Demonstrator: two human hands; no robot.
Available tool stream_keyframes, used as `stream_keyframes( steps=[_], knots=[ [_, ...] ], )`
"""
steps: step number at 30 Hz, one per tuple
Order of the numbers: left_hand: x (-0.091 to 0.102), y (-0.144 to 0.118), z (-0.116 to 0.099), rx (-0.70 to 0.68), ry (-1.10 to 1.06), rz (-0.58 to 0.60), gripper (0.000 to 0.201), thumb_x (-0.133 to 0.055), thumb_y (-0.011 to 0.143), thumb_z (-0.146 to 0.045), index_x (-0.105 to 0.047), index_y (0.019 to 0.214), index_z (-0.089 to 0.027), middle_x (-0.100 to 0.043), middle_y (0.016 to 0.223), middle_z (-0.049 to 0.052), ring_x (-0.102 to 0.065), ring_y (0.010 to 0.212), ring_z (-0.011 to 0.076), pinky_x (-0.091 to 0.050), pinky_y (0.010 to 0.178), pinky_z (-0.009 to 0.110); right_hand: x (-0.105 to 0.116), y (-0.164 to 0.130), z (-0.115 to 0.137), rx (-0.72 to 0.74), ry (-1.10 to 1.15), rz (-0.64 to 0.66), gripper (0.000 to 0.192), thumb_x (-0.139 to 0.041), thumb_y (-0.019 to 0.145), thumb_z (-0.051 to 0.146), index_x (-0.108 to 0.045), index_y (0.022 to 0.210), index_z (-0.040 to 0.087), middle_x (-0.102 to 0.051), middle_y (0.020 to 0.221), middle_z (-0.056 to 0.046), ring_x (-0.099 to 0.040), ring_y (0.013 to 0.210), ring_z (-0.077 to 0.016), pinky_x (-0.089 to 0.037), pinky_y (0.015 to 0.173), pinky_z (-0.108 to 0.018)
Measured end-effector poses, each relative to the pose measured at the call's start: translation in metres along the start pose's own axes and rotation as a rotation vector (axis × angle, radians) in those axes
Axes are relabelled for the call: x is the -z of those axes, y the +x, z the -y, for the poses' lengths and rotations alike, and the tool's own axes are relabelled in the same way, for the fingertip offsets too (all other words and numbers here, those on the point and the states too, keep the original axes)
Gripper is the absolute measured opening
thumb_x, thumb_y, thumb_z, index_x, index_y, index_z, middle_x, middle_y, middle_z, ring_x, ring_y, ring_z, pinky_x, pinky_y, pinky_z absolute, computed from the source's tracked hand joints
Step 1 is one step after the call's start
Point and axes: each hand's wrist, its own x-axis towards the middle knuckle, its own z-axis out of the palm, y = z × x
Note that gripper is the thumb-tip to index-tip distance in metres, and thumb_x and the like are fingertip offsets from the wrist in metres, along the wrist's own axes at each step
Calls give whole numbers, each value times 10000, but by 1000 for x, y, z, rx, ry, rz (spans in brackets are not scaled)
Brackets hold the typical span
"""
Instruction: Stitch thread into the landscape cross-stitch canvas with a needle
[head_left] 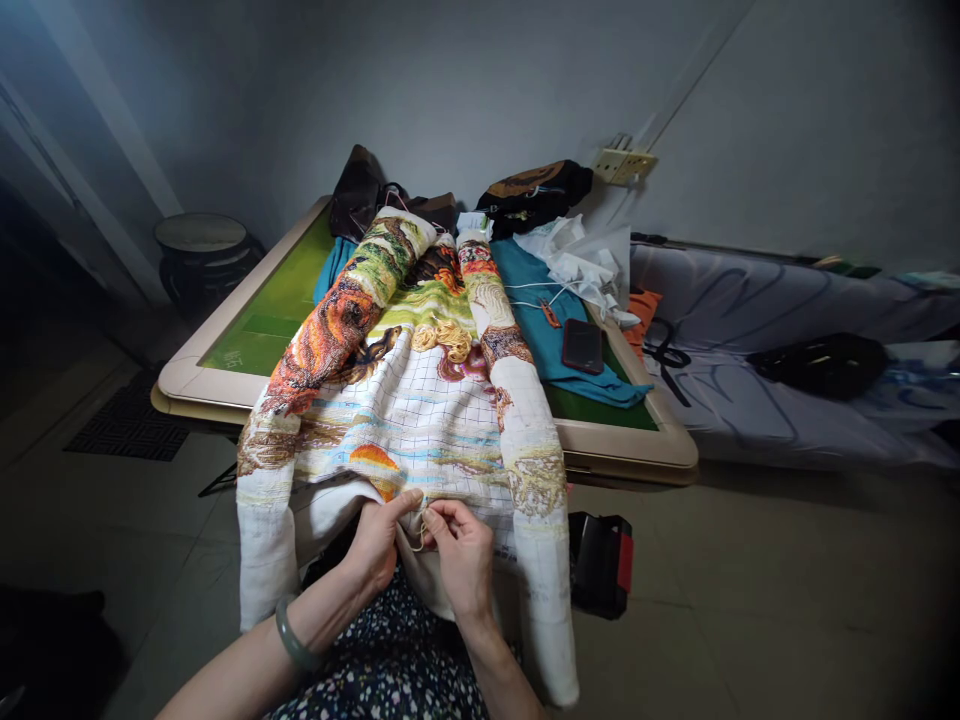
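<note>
A large cross-stitch cloth (420,410) with a printed grid lies across the table edge and over my lap, its two sides rolled up. My left hand (381,540) grips the cloth's near edge, thumb on top and the other fingers hidden beneath. Just beside it, my right hand (459,545) is closed in a pinch at the cloth; a pale thread (421,535) hangs between the hands. Whether a needle is in the pinch is too small to tell. An orange stitched patch (375,463) lies just beyond my left hand. Farther up rests a bundle of yellow thread (444,340).
The green-topped table (255,335) bears a teal cloth (536,340), a phone (583,346), orange-handled snips (551,314), crumpled white plastic (581,260) and dark bags (536,190). A stool (201,240) stands left; a covered bench (720,310) runs along the right wall.
</note>
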Motion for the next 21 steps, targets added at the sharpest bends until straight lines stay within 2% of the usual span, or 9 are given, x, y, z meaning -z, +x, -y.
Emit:
stream_keyframes(
  steps=[11, 21],
  knots=[
    [0, -1, 2, 1, -18, -7, 377, -775, 571, -192, -676, 924, -103, -723, 817, 80, -651, 930, 249, -472, 861, 344, 2, -2, 1, 9, -24, 11, 186, -631, 763, 326, -638, 747, 141, -597, 597, 6, -541, 499, -114, -463, 484, -211],
    [1, 0, 3, 21, -5, -22, 418, -781, 562, -212, -670, 950, -101, -720, 764, 72, -671, 763, 228, -500, 709, 324, -3, -2, -6, 57, -59, -5, 186, -593, 807, 325, -614, 744, 151, -578, 586, 8, -532, 500, -114, -456, 489, -212]
  ],
)
